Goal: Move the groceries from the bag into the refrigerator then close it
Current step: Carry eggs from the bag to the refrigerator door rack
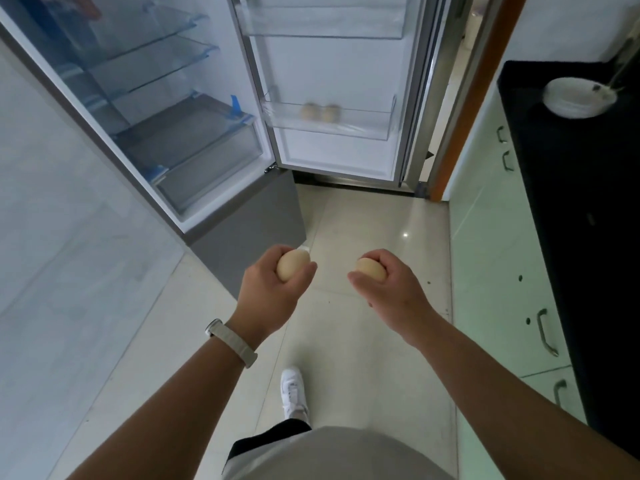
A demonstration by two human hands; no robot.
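My left hand [273, 289] grips a beige egg [292, 266], and my right hand [388, 289] grips a second egg [371, 269]. Both hands are held out over the floor, short of the refrigerator [166, 109], whose door [332, 74] stands wide open. Two more eggs [320, 112] lie side by side in the lower door bin [367, 128]. The glass shelves [149, 67] and the drawers [207, 157] inside look bare. The grocery bag is not in view.
A black countertop [571, 174] runs along the right with a white bowl [578, 98] on it, above pale green cabinets [498, 258] with metal handles. A wall [52, 254] closes the left. Light floor tiles [374, 230] lie ahead; my white shoe [293, 393] is below.
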